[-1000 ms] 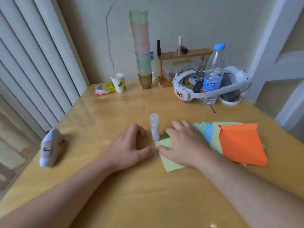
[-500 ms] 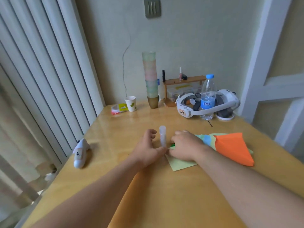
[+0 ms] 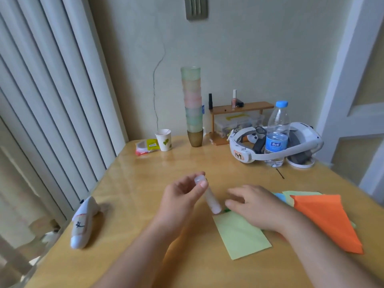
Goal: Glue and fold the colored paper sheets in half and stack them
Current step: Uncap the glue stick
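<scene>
A: How far along is the gluing and folding judged to be?

B: Early, it seems. A glue stick (image 3: 209,197) is pinched near its top between the thumb and fingers of the left hand (image 3: 182,196), tilted so that its lower end sits at the far corner of a light green sheet (image 3: 242,235). That sheet is pressed flat on the desk (image 3: 145,183) under the right hand (image 3: 255,206), whose fingers are spread and relaxed, with nothing gripped.

A: Has the green sheet been folded already?

B: That cannot be told; it is seen as a narrow rectangle, so a fold is possible. Whether the cap of the stick is on is blurred too.

A: And the remaining paper?

B: An orange sheet (image 3: 326,221) is laid to the right of the right hand, over blue and pale green sheets (image 3: 285,197) of which only edges are shown. No neat stack of finished halves is seen, so most of the work is judged to be left.
</scene>
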